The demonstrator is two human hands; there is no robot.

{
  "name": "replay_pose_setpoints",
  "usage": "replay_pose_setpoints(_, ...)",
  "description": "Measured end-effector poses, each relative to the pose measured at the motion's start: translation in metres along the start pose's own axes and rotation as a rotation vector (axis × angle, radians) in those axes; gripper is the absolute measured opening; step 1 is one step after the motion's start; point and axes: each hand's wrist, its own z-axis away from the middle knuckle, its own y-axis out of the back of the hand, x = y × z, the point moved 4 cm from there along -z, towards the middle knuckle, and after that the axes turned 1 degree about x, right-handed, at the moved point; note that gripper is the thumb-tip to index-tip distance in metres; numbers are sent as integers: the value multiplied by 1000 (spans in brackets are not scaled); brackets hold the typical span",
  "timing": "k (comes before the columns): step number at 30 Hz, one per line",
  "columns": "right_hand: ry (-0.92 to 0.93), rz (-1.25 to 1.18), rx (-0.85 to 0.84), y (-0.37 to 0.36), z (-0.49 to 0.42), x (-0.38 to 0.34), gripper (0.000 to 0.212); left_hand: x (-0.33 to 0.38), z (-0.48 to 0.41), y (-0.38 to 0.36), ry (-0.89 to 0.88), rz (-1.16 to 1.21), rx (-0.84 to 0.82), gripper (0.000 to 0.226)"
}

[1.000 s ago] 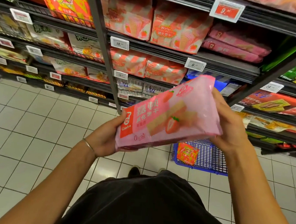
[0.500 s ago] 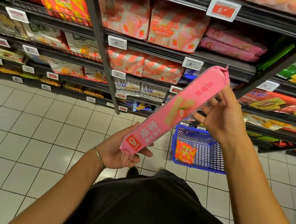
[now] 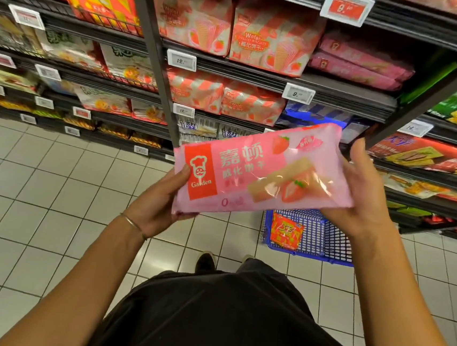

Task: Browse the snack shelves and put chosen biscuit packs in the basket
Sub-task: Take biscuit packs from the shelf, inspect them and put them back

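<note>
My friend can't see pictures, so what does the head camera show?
The left hand and right hand hold a pink wafer pack in front of snack shelves. A blue basket on the floor below holds one orange pack.

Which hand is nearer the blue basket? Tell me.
Right. The right hand holds the pink pack above the basket; the left hand holds its other end, off to the left.
</note>
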Motion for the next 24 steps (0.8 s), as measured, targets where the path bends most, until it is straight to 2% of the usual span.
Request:
replay_pose_setpoints(2,12,192,23,6,1,4,41,10,2,8,-88,-109,58,58)
replay_pose_setpoints(3,30,309,33,8,1,6,37,14,3,12,-114,-151,63,52)
replay_pose_setpoints(6,80,508,46,22,2,9,53,26,9,22,-206,-247,34,46)
replay_pose_setpoints(8,109,588,61,28,4,10,65,37,14,24,-311,-312,7,55)
replay_pose_setpoints(11,152,732,86,32,5,10,63,48,20,15,-434,-504,-49,67)
replay_pose_setpoints(17,177,747,101,36,4,8,61,45,18,14,-443,-560,-53,68)
replay_pose_setpoints(24,138,655,148,42,-3,13,64,39,13,19,-376,-515,53,60)
